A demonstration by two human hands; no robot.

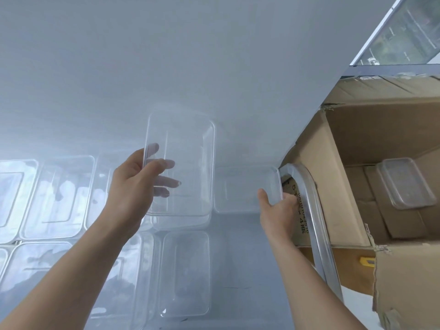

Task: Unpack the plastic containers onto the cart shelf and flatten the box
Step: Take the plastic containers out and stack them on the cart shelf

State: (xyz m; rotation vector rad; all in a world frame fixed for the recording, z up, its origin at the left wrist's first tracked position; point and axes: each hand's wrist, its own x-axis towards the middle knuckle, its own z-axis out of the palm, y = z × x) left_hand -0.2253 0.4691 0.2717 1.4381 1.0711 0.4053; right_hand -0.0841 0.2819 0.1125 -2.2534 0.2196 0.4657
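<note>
Grey and wide, the cart shelf (pixel 238 91) is filling most of our view, and we are judging the unpacking as nearly finished. The cardboard box (pixel 321 186) at three o'clock is standing open, not yet flattened, with one tub (pixel 404 184) showing inside. Rows of tubs (pixel 57 198) are lying flat at nine o'clock. Our left hand (pixel 133 186) is gripping a raised clear container (pixel 188 163) by its left rim, its long axis running twelve to six. Our right hand (pixel 276 208) is pinching the right edge of a second container (pixel 242 189), which is resting on the shelf with its long axis running nine to three, just beside the handle (pixel 312 210).
</note>
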